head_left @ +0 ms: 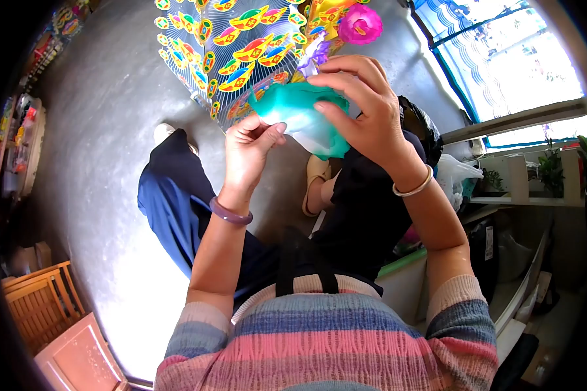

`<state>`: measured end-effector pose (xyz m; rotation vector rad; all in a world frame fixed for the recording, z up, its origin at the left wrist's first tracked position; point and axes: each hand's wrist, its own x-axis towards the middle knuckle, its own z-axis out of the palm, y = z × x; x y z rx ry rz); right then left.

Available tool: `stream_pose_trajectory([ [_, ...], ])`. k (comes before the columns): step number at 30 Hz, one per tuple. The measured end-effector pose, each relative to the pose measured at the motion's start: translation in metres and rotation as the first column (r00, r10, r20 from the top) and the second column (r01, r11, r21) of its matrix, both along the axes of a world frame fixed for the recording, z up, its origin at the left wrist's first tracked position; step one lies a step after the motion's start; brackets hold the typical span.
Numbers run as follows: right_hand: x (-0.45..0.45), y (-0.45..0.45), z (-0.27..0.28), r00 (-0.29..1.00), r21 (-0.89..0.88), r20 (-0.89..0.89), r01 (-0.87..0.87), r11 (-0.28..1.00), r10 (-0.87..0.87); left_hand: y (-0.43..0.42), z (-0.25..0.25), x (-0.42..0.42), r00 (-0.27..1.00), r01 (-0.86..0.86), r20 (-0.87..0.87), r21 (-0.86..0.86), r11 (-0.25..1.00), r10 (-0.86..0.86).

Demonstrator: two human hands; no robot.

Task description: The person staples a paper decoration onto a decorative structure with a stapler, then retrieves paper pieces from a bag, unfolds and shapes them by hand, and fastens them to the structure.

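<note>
A teal artificial flower [304, 112] of thin, sheer material, pale in its lower middle, is held up in front of me. My left hand [249, 144] pinches its left edge between thumb and fingers. Curved around its upper right side is my right hand [366, 107], fingers apart; whether the fingertips press on the material I cannot tell. Just behind it are a purple-and-white flower [314, 53] and a bright pink flower [361, 25]. A large shiny decoration [238, 49] with colourful boat-shaped patterns stands beyond my hands.
Grey floor [98, 150] stretches to the left. A wooden chair or rack [42, 296] is at lower left, near a reddish board [81, 355]. On the right are a black plastic bag [421, 127], a white plastic bag [455, 177], potted plants [551, 171] and a curtained window [509, 65].
</note>
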<state>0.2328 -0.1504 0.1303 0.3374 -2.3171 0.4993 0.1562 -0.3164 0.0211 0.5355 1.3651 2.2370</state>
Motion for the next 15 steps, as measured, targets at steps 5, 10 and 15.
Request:
stream_pose_trajectory([
  [5,0.000,0.003,-0.004,0.999,-0.007,0.030,-0.022,1.000,0.023,0.000,0.001,0.000,1.000,0.006,0.016,-0.003,1.000,-0.006],
  [10,0.002,0.007,-0.004,0.998,0.011,0.062,-0.026,1.000,0.026,-0.002,-0.001,-0.001,1.000,0.004,0.004,-0.006,1.000,-0.004],
  [15,0.003,0.011,-0.005,0.986,0.049,0.125,-0.115,0.992,0.108,-0.003,0.000,-0.002,0.998,0.013,-0.061,-0.015,1.000,-0.014],
])
